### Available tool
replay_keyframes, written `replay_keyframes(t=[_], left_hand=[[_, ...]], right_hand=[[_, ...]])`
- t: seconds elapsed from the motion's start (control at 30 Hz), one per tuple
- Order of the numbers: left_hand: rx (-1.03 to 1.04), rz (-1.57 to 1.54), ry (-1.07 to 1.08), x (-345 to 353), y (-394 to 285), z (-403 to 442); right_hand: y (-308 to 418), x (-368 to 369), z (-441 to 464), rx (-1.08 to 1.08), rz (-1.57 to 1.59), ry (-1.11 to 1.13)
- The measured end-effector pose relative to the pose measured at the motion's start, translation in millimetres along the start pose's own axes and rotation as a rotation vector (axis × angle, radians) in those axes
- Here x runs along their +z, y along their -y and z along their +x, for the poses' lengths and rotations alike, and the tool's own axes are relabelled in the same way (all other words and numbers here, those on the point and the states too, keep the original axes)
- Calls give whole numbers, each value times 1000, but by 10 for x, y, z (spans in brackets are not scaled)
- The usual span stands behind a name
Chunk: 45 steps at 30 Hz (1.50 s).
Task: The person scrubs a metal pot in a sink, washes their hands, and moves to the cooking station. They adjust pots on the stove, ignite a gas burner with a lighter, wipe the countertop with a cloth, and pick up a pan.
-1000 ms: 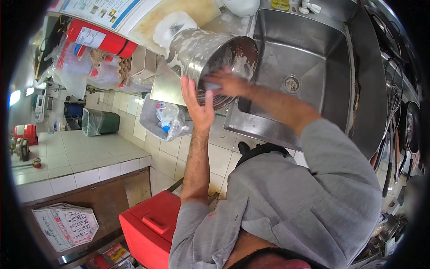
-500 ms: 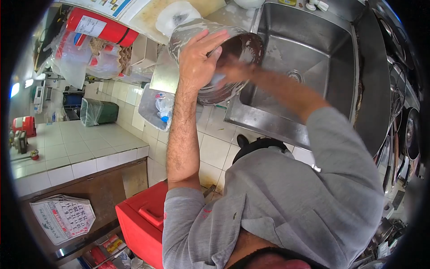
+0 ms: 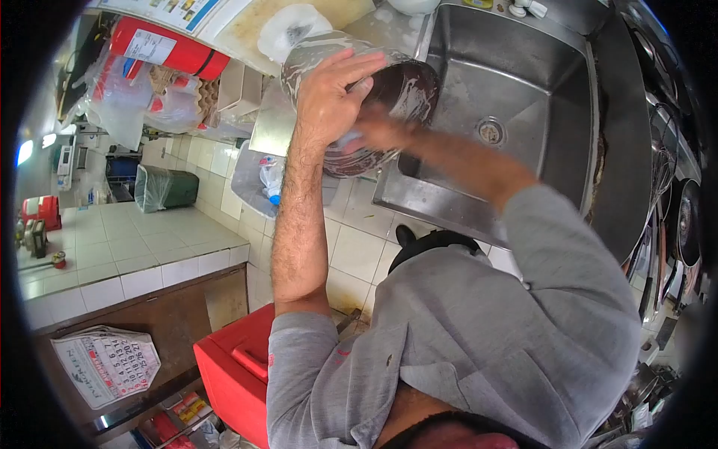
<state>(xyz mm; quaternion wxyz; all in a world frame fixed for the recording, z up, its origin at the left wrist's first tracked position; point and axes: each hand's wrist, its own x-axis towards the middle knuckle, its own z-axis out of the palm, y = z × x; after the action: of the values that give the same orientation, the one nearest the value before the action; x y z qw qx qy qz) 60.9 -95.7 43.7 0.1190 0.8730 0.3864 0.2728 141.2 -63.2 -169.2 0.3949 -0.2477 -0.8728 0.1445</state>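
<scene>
Two bare hands, which I follow from my remote post. Left hand: fingers extended, unclenched, laid against the upper wall of the stockpot near its rim. Right hand: at the stockpot's mouth, blurred; I cannot tell whether its fingers are clenched. One pale bluish item, possibly a scouring pad, shows just beside them; grasp unconfirmed.

The stockpot: one, large, metal, tipped on its side left of the sink, mouth turned toward the basin; wall and interior streaked with what I take for suds. What bears it underneath is hidden from me.

The sink: one, stainless steel, with drain and white tap. One steel desk, suds-flecked, beyond the stockpot. One grey waste bin, lower, near the stockpot. Farther left: one red fire extinguisher; one green bin on a white-tiled desk. Far right: one frying pan.

Risks, by my judgement: suds could let the stockpot slip and roll under a flat left hand; hard pressure inside could tip it toward the waste bin.
</scene>
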Motion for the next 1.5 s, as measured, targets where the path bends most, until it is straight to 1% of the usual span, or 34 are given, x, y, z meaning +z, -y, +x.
replay_keyframes(t=[0.07, 0.1, 0.17, 0.2, 0.27, 0.33, 0.37, 0.43, 0.47, 0.5, 0.57, 0.6, 0.67, 0.7, 0.77, 0.83, 0.87, 0.9, 0.93, 0.97, 1.03, 1.1, 1.13, 1.2, 1.27, 1.33, 1.37, 1.43, 1.47, 1.5], left_hand=[[-3, 0, 31, 34, -18, 70], [-6, 7, 60, 28, -23, 98], [-11, 12, 91, 29, -24, 90], [-13, 25, 86, 24, -28, 80], [-13, 44, 71, -2, -21, 48], [-22, 12, 19, -29, 15, -35], [-31, 14, 19, -29, 20, -62], [-14, -20, -33, -9, 7, -77], [-18, -16, -36, 3, 5, -82], [-15, -31, -32, 11, 15, -70], [-14, -43, -33, -13, 42, -35], [-9, -47, -11, -19, 45, -18], [-28, -58, 32, -21, 31, -4], [-30, -61, 39, -26, 38, -30], [-20, -45, 32, -60, 61, -46], [-25, -65, 14, -92, 65, -96], [-35, -85, 0, -105, 75, -130], [-43, -84, -5, -98, 96, -143], [-25, -85, -21, -72, 113, -142], [0, -87, -37, -52, 111, -127], [-2, -94, -35, -29, 77, -53], [-11, -108, -17, -5, 62, -14], [-6, -108, -3, -8, 71, 2], [-5, -110, 22, -21, 90, -30], [5, -90, 9, -66, 119, -74], [-7, -119, -16, -95, 167, -150], [-17, -153, -39, -105, 187, -186], [-15, -146, -42, -109, 199, -200], [-1, -141, -34, -98, 190, -191], [3, -140, -40, -80, 170, -146]], right_hand=[[626, 190, 292, 443, 401, -270], [748, 202, 351, 454, 403, -275], [885, 182, 421, 548, 831, -414], [735, 53, 313, 502, 657, -129], [-104, -150, -96, 15, 112, 272], [-69, -893, 96, -56, -477, 661], [-119, -889, 106, -62, -469, 664], [-222, -858, 140, -65, -569, 647], [-174, -696, 101, -19, -480, 583], [-115, -397, 62, -30, -484, 582], [137, 215, 80, 205, 186, -14], [362, 319, 185, 209, 186, -14], [735, 380, 379, 605, 601, -308], [721, 268, 326, 611, 604, -310], [480, -157, 134, 325, -55, 209], [48, -635, 52, 81, -627, 518], [-17, -769, 90, 71, -625, 521], [-61, -877, 123, 14, -710, 551], [-60, -915, 126, -37, -792, 580], [4, -829, 99, -35, -793, 581], [203, -409, 67, 180, -293, 401], [428, 297, 191, 300, -3, -213], [530, 333, 245, 308, -5, -216], [715, 286, 329, 527, 379, -306], [446, -38, 88, 284, -191, 85], [-15, -540, -52, 23, -624, 345], [-49, -653, 23, 15, -620, 350], [-66, -793, 128, 76, -810, 666], [32, -766, 116, 71, -741, 620], [68, -544, 63, 99, -517, 423]])
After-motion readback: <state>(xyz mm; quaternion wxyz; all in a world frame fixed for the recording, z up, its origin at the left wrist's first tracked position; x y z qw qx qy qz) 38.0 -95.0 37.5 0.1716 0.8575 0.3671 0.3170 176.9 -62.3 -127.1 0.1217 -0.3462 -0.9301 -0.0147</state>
